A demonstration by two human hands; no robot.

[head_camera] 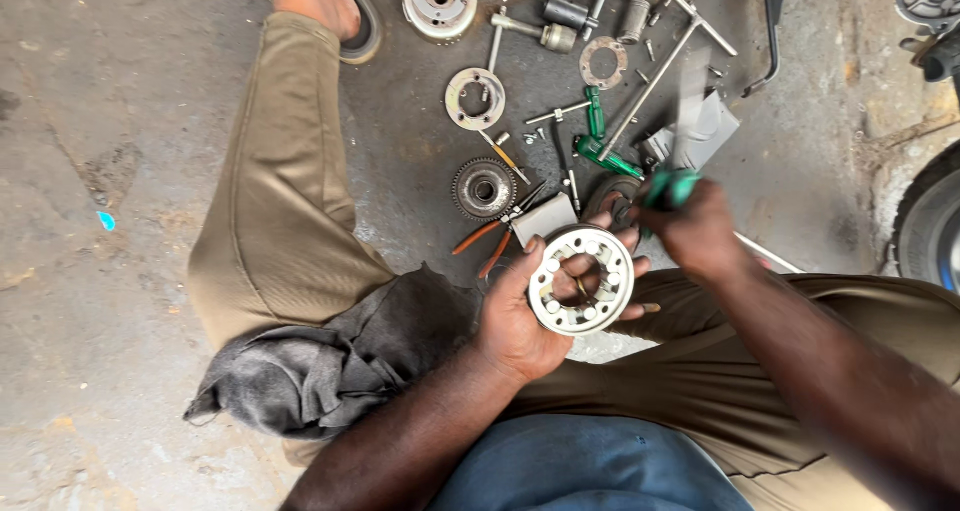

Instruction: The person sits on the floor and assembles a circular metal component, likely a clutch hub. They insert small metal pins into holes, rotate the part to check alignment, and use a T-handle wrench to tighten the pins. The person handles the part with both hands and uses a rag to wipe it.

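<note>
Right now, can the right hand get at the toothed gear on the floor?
Probably not at once: the right hand grips a green-handled tool, and the left hand with its metal ring plate lies between it and the gear.

The ring plate sits in my left hand, my right hand just right of it; the gear lies ahead (pliers between), rag on my left thigh.

Ring plate: bare matt metal. Rag: grey cloth, crumpled. Floor: rough stained concrete. Tool handle: glossy green plastic.
</note>
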